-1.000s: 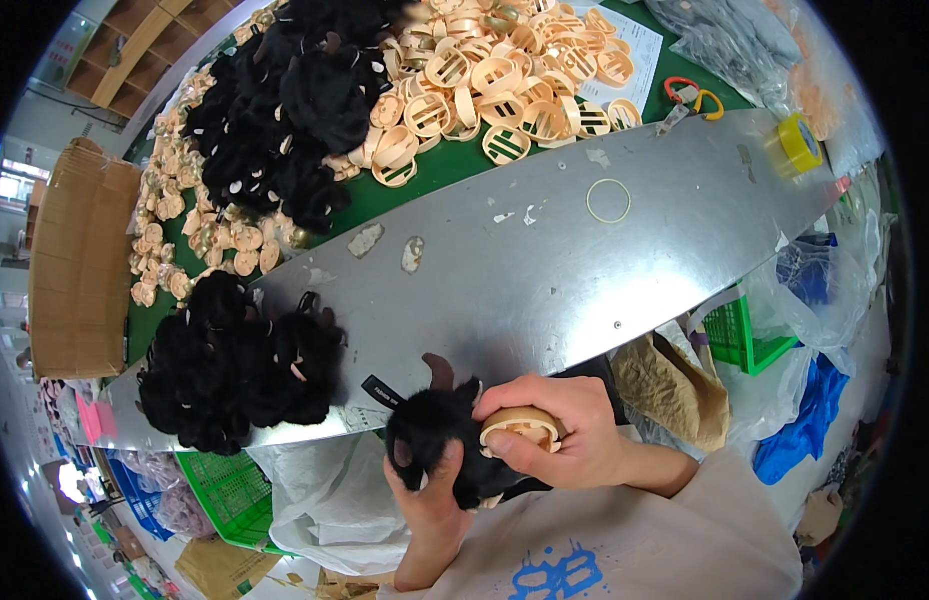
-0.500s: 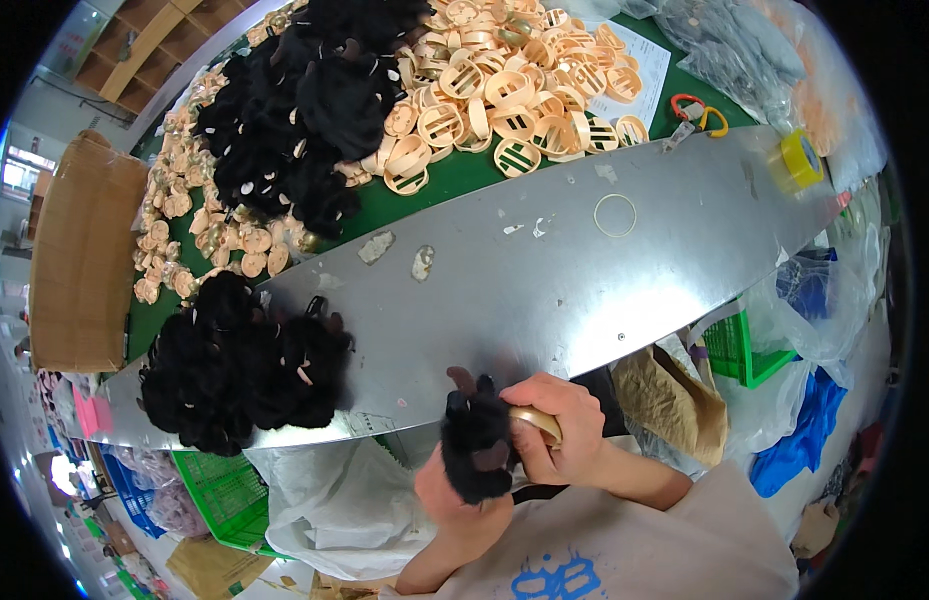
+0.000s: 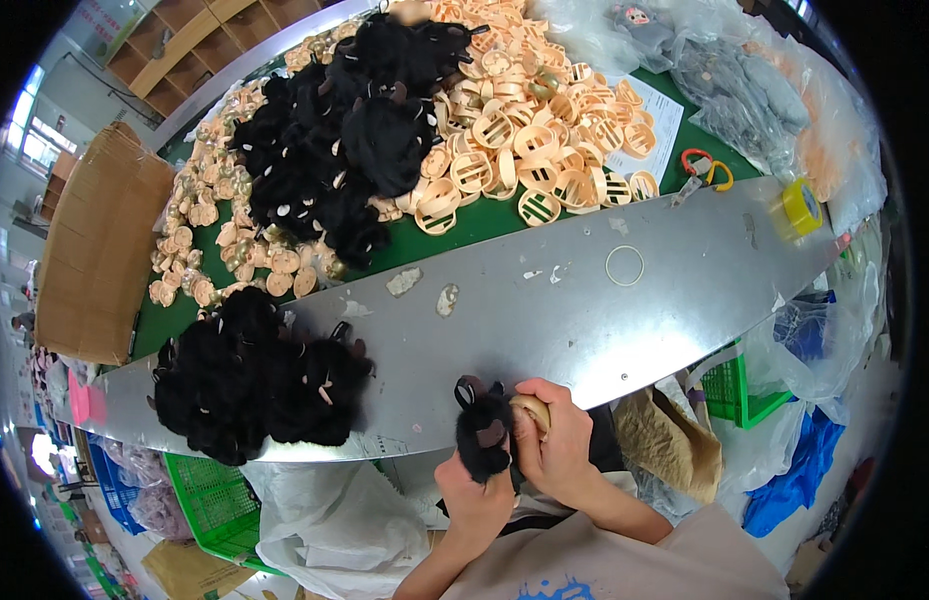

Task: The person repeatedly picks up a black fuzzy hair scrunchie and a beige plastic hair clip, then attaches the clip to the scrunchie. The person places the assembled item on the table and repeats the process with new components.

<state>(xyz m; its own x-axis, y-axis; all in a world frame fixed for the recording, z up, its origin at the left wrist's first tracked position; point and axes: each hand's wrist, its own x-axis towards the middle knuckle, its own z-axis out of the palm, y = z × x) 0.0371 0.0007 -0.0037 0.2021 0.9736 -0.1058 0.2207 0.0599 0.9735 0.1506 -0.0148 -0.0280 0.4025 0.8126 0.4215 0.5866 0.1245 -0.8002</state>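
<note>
My left hand (image 3: pixel 474 505) is wrapped round the lower end of a small black furry plush piece (image 3: pixel 480 425). The plush stands upright, with a dark loop at its top and a brown patch on its side. A shiny beige-gold rounded plastic piece (image 3: pixel 532 408) is pinched in my right hand (image 3: pixel 562 445), against the plush's right side. Whether it sits inside the fabric is hidden by my fingers. Both hands are just over the near edge of the grey metal table strip (image 3: pixel 504 310).
A pile of black plush pieces (image 3: pixel 259 385) lies left on the strip, a bigger heap (image 3: pixel 354 130) behind. Beige plastic rings (image 3: pixel 534 140) and small domed parts (image 3: pixel 204 205) cover the green surface. Scissors (image 3: pixel 706 172), yellow tape (image 3: pixel 801 207), a cardboard box (image 3: pixel 99 250) and green baskets (image 3: pixel 209 500) stand around.
The whole view has shifted, so the table sits slightly lower and further right. The plush has turned a little in my left hand, and my right fingers have moved higher around the plastic piece.
</note>
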